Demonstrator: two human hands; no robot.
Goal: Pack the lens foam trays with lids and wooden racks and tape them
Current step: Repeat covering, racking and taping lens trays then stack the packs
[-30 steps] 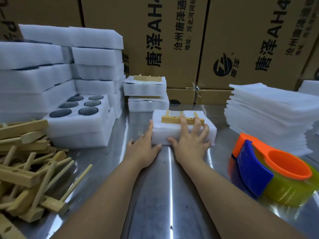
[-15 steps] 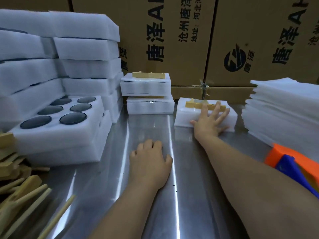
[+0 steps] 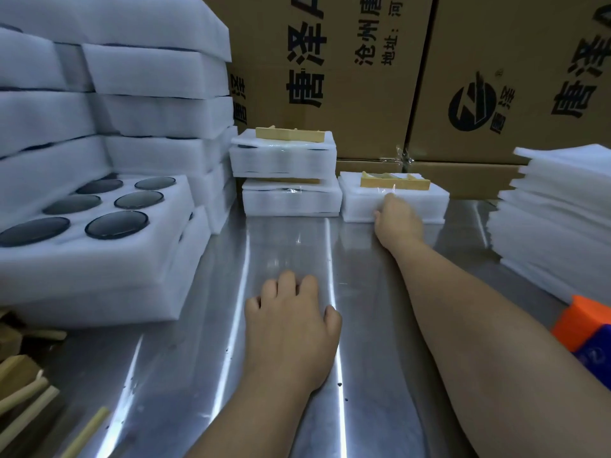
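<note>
- The left hand lies palm down on the steel desk, near the middle. Its fingers are loosely bent, close together, and hold nothing.
- The right hand is stretched out to the far side of the desk and touches the near face of a packed lens tray. The fingers are blurred against the foam, so I cannot tell whether they are straight or curled.
- That packed lens tray sits flat on the desk at the back, close to the cardboard cartons. A wooden rack lies on its lid under glossy clear tape.
- Just to its left, touching or almost touching, stands a stack of two packed trays. The upper one also carries a wooden rack on top.
- At the left lies an open foam tray with six dark round lenses in its wells, on top of another foam block.
- Behind it rise tall stacks of white foam trays.
- A pile of thin foam lids stands at the right edge.
- Near the right forearm is an orange and blue tape dispenser, cut off by the frame.
- Loose wooden racks lie in the lower left corner.
</note>
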